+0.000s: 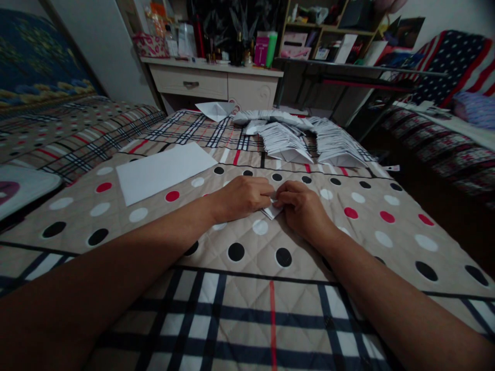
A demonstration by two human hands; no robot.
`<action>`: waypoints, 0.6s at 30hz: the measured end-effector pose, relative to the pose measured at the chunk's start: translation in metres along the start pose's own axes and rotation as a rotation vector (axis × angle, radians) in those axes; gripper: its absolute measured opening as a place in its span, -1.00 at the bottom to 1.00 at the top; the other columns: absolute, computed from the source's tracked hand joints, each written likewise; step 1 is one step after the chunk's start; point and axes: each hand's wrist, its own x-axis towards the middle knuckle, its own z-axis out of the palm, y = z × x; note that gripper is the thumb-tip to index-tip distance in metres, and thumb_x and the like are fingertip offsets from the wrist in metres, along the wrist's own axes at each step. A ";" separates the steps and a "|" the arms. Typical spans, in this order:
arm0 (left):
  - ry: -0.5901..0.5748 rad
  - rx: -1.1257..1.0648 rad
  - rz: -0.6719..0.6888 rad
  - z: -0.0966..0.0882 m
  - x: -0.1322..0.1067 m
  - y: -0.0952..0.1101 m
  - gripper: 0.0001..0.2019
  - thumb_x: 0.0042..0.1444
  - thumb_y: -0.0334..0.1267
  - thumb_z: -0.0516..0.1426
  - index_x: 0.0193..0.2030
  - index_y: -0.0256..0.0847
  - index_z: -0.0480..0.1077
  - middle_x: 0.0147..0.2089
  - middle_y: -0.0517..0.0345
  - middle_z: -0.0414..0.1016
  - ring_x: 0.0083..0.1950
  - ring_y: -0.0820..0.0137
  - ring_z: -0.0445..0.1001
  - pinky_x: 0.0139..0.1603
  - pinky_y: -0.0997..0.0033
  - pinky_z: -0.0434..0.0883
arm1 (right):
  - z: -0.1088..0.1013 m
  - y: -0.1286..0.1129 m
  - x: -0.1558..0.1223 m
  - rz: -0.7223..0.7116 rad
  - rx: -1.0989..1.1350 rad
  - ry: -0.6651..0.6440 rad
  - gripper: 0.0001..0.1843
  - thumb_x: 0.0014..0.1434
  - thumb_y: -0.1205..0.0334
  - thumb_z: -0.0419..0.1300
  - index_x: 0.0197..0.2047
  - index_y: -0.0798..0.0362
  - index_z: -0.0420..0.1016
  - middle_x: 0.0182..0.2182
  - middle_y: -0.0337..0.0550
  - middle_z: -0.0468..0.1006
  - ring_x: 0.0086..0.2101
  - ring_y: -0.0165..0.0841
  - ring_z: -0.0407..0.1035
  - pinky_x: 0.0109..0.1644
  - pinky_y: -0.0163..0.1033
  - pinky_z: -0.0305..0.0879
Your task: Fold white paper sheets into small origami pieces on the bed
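Between my two hands is a small folded piece of white paper (271,212), mostly covered by my fingers. My left hand (244,196) is closed on its left side, fingers bent and pressed down. From the right, my right hand (303,208) pinches the same paper with thumb and fingers. Both hands rest low over the dotted bedspread (216,252). A flat stack of white paper sheets (164,170) lies to the left of my left hand. Beyond my hands are rows of folded paper pieces (286,141), packed tightly side by side.
More folded pieces (338,144) stand at the far right of the bed, and a single folded paper (214,110) lies farther back. Behind the bed is a white dresser (189,82) crowded with bottles and boxes. A shelf unit (328,31) and a second bed (444,139) are at the right.
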 end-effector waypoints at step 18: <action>-0.006 -0.145 -0.007 0.002 -0.004 -0.005 -0.78 0.20 -0.44 0.05 -0.42 -0.25 0.45 -0.35 0.07 0.44 -0.25 0.38 0.38 -0.23 0.37 0.30 | 0.001 0.000 -0.001 -0.014 0.017 0.001 -0.70 -0.20 0.63 -0.02 -0.59 0.08 0.41 -0.42 -0.12 0.46 -0.31 -0.32 0.33 -0.26 -0.25 0.23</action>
